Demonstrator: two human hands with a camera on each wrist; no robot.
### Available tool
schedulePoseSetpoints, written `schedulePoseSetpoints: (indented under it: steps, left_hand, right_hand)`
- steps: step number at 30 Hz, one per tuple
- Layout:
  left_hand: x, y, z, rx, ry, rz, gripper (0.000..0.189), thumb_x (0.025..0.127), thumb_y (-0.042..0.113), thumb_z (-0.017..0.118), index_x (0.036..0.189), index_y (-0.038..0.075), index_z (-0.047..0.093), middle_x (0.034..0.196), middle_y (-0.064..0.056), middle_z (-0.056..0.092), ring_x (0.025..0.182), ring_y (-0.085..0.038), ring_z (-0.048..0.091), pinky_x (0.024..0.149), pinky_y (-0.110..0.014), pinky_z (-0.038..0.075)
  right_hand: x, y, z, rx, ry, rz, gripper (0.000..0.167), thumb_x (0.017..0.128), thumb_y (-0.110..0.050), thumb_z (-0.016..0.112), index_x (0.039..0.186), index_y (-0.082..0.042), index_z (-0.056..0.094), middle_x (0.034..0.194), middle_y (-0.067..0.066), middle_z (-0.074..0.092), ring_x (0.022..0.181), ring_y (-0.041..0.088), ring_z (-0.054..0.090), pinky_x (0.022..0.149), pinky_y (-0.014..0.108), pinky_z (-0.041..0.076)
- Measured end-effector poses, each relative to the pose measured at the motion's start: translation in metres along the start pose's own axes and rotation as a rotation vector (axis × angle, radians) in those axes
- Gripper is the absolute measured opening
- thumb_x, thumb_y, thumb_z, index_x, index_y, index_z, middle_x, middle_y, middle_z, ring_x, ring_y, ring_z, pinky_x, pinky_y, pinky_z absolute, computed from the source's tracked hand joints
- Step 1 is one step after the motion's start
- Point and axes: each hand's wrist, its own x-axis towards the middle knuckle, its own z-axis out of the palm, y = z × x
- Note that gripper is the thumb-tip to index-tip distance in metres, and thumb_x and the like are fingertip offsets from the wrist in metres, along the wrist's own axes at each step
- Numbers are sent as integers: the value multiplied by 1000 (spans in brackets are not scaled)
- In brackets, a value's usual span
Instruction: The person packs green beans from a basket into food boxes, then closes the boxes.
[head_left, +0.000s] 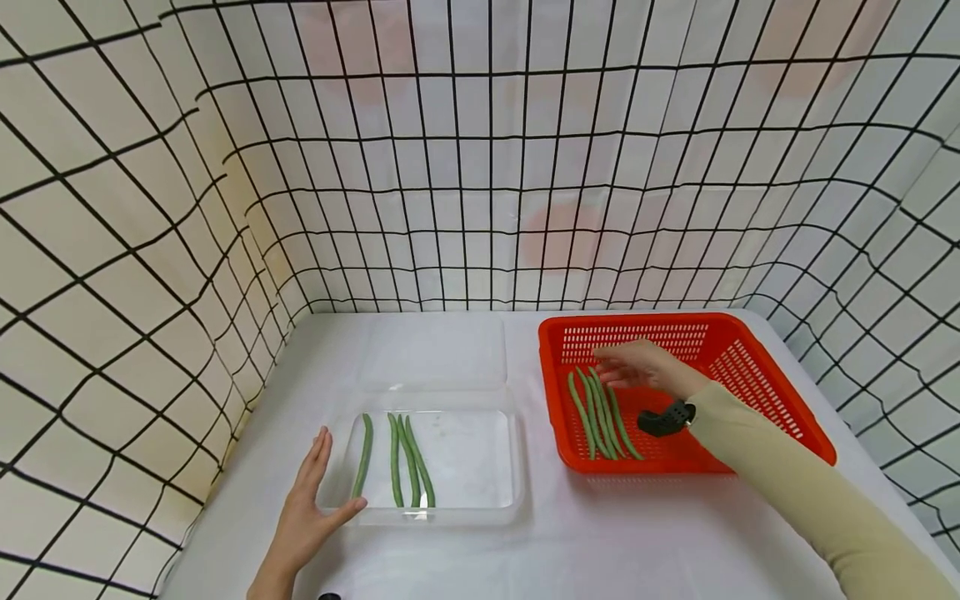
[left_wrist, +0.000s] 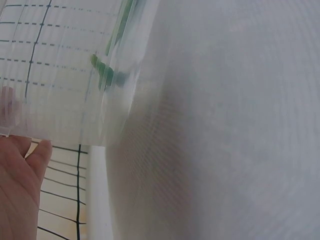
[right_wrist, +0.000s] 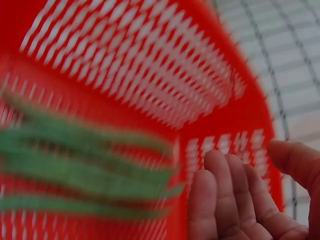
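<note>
A clear plastic box [head_left: 476,458] stands at the left with green beans inside. One bean [head_left: 363,454] lies near its left wall, and three [head_left: 412,471] lie together beside it. My left hand [head_left: 303,517] is at the box's near left corner, thumb at the front rim and fingers stretched along the left side. To the right, a red slotted basket [head_left: 553,392] holds several green beans [head_left: 600,417] side by side. My right hand [head_left: 641,367] is over the basket, just right of their far ends. In the right wrist view its palm and fingers [right_wrist: 227,195] show, holding nothing.
A faint clear rectangular sheet or lid [head_left: 435,350] lies behind the box on the white table [head_left: 525,550]. Black wire grid [head_left: 491,192] walls the table at the back and both sides. A small black object [head_left: 328,597] shows at the bottom edge.
</note>
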Motion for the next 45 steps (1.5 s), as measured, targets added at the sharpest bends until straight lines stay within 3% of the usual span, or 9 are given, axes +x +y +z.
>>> schedulePoseSetpoints:
  steps: [7,15,23,36,45]
  left_hand:
    - [-2,-1,0,1,2,0,108,68,19,86,153,25,20,157,-5,15,140,-39,13,92,-74,24]
    - [-3,-1,2,-10,-3,2,107,68,19,86,153,25,20,157,-6,15,139,-41,13,92,-74,23]
    - [-3,-1,2,0,7,2,108,67,19,87,153,25,20,156,-11,16,139,-42,14,92,-74,23]
    - [-2,0,0,3,0,-10,108,68,20,86,153,25,20,157,-8,15,138,-42,15,93,-73,23]
    - [-1,0,0,-5,1,0,107,68,19,86,152,24,20,157,-4,14,139,-41,14,93,-73,23]
  right_hand:
    - [3,38,-28,-100,1,79,51,97,-26,56,128,14,48,97,16,67,73,18,67,73,32,55]
    - [1,64,-30,-139,-7,109,46,97,-25,54,125,12,53,92,14,66,74,21,66,73,35,55]
    - [5,62,-12,-121,-4,112,40,95,-21,58,119,11,59,89,15,69,72,21,67,72,33,56]
    - [13,62,6,-238,73,135,30,88,-18,69,99,10,65,70,8,65,56,15,62,62,28,55]
    - [13,56,-7,-160,37,113,39,92,-14,63,119,13,57,91,12,66,67,16,64,65,30,56]
